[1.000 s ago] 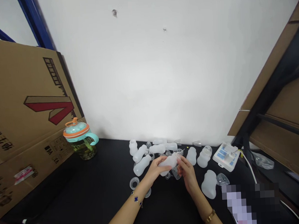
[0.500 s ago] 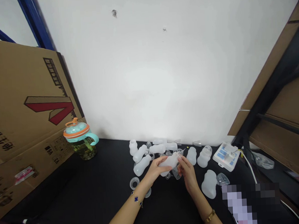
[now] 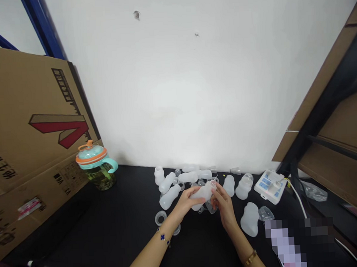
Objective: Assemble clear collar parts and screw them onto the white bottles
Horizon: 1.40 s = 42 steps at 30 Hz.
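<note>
My left hand (image 3: 185, 201) grips the body of a frosted white plastic baby bottle (image 3: 202, 193) from the left. My right hand (image 3: 223, 205) pinches the bottle's neck end, where a thin clear tip sticks up. Around them lie several similar frosted bottles, such as one (image 3: 170, 197) left of my left hand and one (image 3: 228, 185) right of my right hand. A clear plastic ring (image 3: 160, 218) rests below my left hand. A clear bottle part (image 3: 210, 207) sits partly hidden under my right fingers.
The loose parts lie on a black tabletop (image 3: 105, 229) against a white wall (image 3: 176, 89). A teal and orange lidded cup (image 3: 93, 162) stands at left before leaning cardboard (image 3: 37, 129). A white electronic unit (image 3: 270, 186) with a cable sits at right. A pixelated patch covers the lower right.
The held bottle has tilted slightly, and my hands have shifted a little closer around it. The loose items on the table have not visibly moved.
</note>
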Tool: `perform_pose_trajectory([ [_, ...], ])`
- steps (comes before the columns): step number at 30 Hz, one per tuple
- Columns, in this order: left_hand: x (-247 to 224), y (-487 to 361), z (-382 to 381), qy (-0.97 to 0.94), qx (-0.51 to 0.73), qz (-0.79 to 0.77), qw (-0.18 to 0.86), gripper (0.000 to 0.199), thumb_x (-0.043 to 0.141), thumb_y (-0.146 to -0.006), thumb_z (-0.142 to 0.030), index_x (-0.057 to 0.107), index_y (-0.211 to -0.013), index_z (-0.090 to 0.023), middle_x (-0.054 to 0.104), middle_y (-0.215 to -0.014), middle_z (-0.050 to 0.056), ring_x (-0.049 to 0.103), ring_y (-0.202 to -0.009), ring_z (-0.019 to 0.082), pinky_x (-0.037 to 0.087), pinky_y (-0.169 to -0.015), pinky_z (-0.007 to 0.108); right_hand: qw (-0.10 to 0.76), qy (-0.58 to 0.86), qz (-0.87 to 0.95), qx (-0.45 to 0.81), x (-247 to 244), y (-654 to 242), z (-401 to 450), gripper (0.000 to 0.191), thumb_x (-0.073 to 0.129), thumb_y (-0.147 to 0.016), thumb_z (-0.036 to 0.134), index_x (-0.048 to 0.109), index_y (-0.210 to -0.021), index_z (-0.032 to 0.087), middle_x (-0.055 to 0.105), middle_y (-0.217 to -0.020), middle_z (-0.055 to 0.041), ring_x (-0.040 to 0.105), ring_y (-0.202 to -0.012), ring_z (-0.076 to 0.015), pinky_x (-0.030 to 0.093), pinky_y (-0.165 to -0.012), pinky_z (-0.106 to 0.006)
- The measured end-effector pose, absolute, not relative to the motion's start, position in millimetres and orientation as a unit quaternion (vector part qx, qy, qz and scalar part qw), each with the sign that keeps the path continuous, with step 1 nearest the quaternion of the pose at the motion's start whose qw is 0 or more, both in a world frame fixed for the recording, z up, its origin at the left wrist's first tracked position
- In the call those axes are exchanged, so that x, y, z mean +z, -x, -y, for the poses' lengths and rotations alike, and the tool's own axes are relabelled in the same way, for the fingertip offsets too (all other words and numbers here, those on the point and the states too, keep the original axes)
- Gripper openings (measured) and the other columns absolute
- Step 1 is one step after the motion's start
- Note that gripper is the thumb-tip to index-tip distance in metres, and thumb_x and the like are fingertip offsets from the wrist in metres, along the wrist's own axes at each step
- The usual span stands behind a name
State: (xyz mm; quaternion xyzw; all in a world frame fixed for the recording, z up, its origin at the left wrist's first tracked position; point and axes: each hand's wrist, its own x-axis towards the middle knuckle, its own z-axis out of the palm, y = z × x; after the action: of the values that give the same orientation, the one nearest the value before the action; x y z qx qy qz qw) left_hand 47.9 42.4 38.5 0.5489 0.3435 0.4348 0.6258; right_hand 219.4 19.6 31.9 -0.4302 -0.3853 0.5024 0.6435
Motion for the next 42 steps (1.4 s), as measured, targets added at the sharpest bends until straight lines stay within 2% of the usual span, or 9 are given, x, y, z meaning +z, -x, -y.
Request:
perform_pose_trajectory([
  [6,36.6,-47.0,-42.6,-0.547,0.433,-0.345,0.628,0.053,0.084,-0.070,-0.037,0.070,-0.118,-0.017,0.070,-0.122,0.011,0.061,-0.117,0.035,0.042,-0.105,0.047,0.641,0.433,0.384,0.504,31.9,-219.8,-19.4,0.061,0.082,-0.072,0.049,0.066,-0.121,0.018,0.062,-0.062,0.0015,0.050,-0.051,-0.0139,0.037,-0.042,-0.024],
  [11,35.7,-47.5,-42.8,-0.542,0.433,-0.318,0.646,0.050,0.082,-0.073,-0.038,0.070,-0.117,-0.017,0.070,-0.120,0.010,0.060,-0.116,0.035,0.043,-0.103,0.044,0.643,0.433,0.389,0.499,32.8,-219.6,-19.1,0.060,0.082,-0.070,0.051,0.068,-0.118,0.018,0.064,-0.063,0.0001,0.052,-0.051,-0.0157,0.037,-0.042,-0.026],
  [23,36.9,-47.2,-42.4,-0.546,0.434,-0.330,0.637,0.053,0.083,-0.071,-0.036,0.069,-0.118,-0.015,0.070,-0.122,0.011,0.059,-0.119,0.035,0.041,-0.106,0.046,0.643,0.431,0.389,0.499,33.5,-219.3,-19.6,0.060,0.082,-0.069,0.049,0.067,-0.118,0.017,0.063,-0.063,0.0011,0.049,-0.048,-0.0127,0.037,-0.041,-0.024],
  [29,33.8,-47.8,-44.4,-0.551,0.440,-0.327,0.629,0.052,0.084,-0.070,-0.036,0.070,-0.117,-0.018,0.070,-0.123,0.011,0.061,-0.117,0.034,0.043,-0.105,0.045,0.646,0.428,0.394,0.495,31.4,-219.8,-20.7,0.054,0.083,-0.069,0.049,0.069,-0.111,0.019,0.060,-0.062,0.0024,0.047,-0.047,-0.0120,0.036,-0.041,-0.024],
  [36,25.6,-53.6,-46.4,-0.567,0.461,-0.309,0.609,0.060,0.087,-0.066,-0.037,0.068,-0.119,-0.018,0.072,-0.117,0.011,0.065,-0.111,0.032,0.047,-0.101,0.044,0.639,0.432,0.401,0.494,25.0,-220.8,-24.5,0.054,0.083,-0.069,0.051,0.070,-0.111,0.019,0.061,-0.066,0.0017,0.046,-0.046,-0.0106,0.037,-0.039,-0.023],
  [42,26.0,-57.2,-39.2,-0.586,0.463,-0.329,0.577,0.060,0.085,-0.069,-0.039,0.067,-0.122,-0.018,0.072,-0.114,0.011,0.066,-0.106,0.031,0.051,-0.094,0.041,0.626,0.441,0.416,0.490,20.2,-222.0,-25.9,0.052,0.082,-0.071,0.051,0.071,-0.112,0.020,0.063,-0.066,0.0010,0.048,-0.047,-0.0110,0.038,-0.040,-0.022],
])
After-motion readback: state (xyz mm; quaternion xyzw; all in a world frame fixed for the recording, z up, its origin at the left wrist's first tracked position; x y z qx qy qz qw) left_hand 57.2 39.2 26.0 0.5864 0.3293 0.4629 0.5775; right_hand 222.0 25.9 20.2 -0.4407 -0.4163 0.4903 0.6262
